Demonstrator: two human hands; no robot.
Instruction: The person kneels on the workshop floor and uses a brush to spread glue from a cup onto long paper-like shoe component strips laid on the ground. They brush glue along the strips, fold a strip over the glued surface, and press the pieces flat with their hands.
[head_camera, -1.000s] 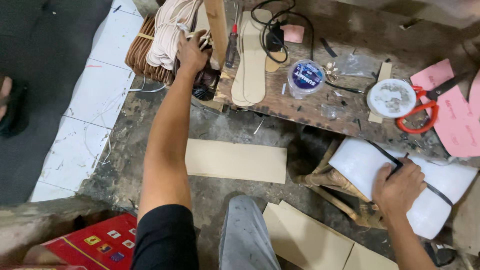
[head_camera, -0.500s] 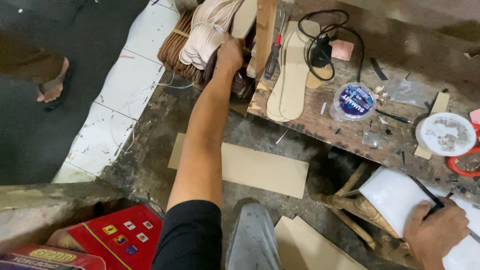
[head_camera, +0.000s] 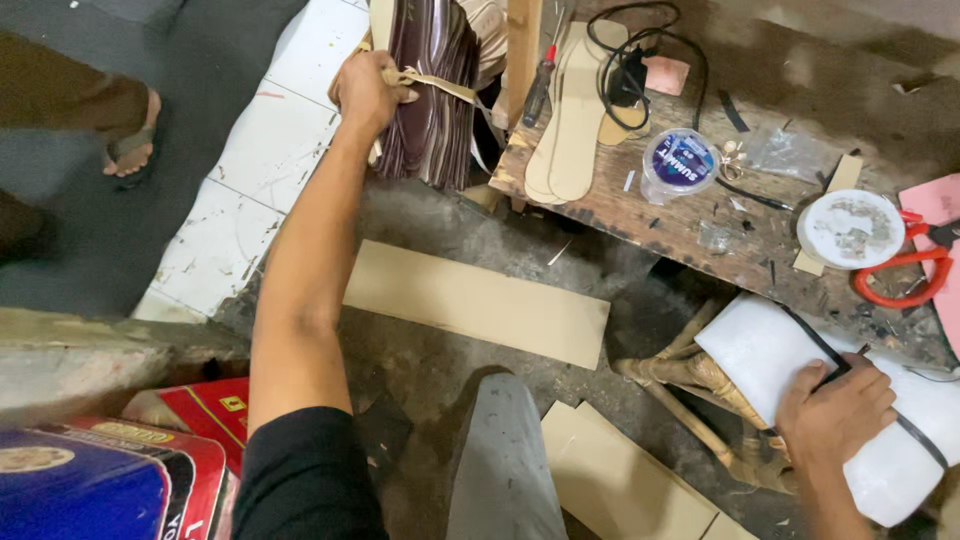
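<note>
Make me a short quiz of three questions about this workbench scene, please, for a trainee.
1. True or false: the left hand grips the tan strap around a bundle of dark sheets.
2. What does the right hand rest on?
A. red scissors
B. white foam block
C. cardboard strip
3. Fill in: the shoe soles lie on the wooden ____.

Key:
1. True.
2. B, the white foam block.
3. Bench.
</note>
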